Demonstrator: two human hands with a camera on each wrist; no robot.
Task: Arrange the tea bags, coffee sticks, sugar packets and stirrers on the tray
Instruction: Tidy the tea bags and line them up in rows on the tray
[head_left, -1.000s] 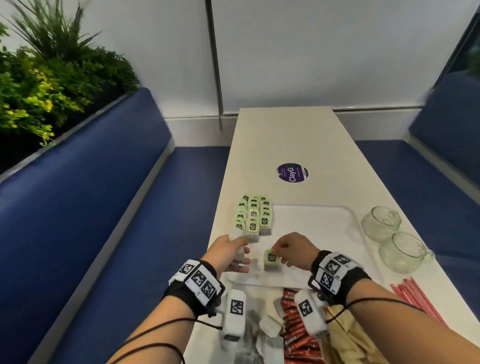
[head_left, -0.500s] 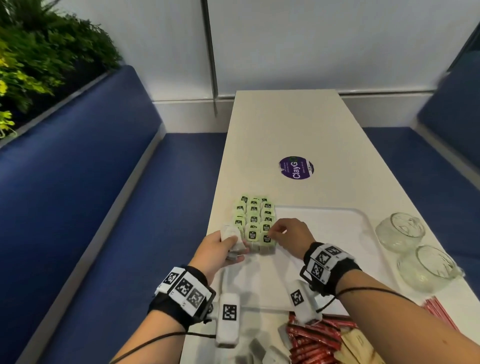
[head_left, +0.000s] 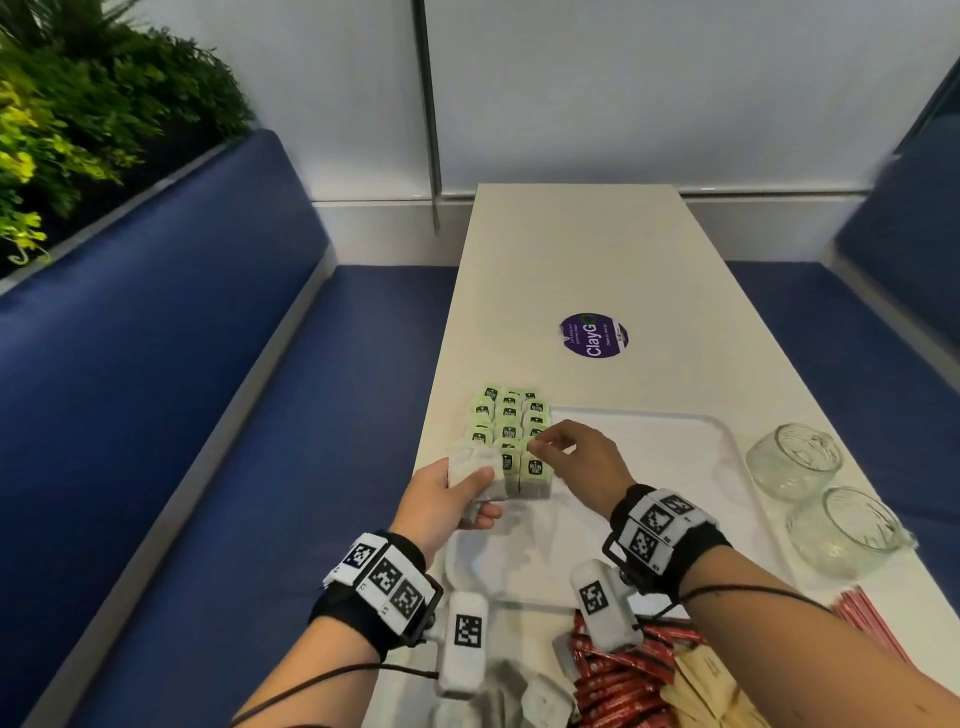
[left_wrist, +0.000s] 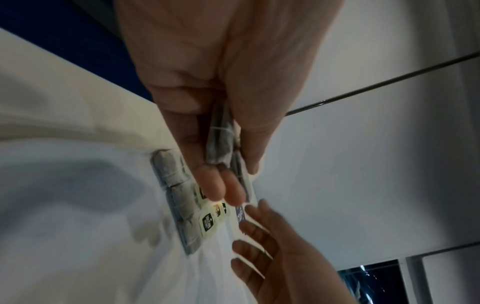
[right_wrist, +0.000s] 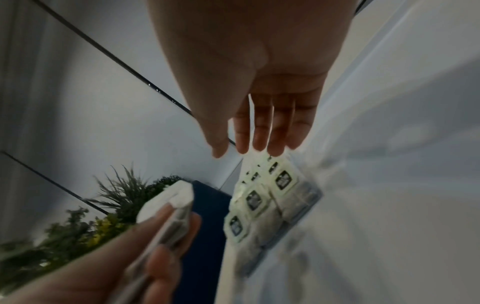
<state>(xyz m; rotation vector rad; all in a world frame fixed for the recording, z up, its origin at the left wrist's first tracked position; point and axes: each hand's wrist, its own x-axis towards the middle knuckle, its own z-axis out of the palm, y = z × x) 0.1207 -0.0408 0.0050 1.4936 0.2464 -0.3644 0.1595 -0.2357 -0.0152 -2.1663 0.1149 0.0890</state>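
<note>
Rows of tea bags (head_left: 510, 427) with green tags lie at the far left corner of the white tray (head_left: 654, 467). My left hand (head_left: 475, 493) grips a small stack of white tea bags (head_left: 474, 467) (left_wrist: 218, 148) just left of the nearest row. My right hand (head_left: 543, 446) (right_wrist: 239, 151) hovers over the near end of the rows (right_wrist: 259, 202), fingers straight and holding nothing. Red coffee sticks (head_left: 621, 680), beige sugar packets (head_left: 711, 680) and loose tea bags (head_left: 545, 699) lie on the table in front of the tray. Red stirrers (head_left: 867, 623) lie at the right.
Two glass cups (head_left: 794, 460) (head_left: 842, 530) stand right of the tray. The table (head_left: 571, 260) carries a purple round sticker (head_left: 594, 335) beyond the tray. Blue benches (head_left: 182, 389) run along both sides, with plants (head_left: 78, 104) at the far left.
My right hand carried a tea bag from the tray's middle to the near end of the rows and let it go. My left hand kept its stack and moved up beside the rows.
</note>
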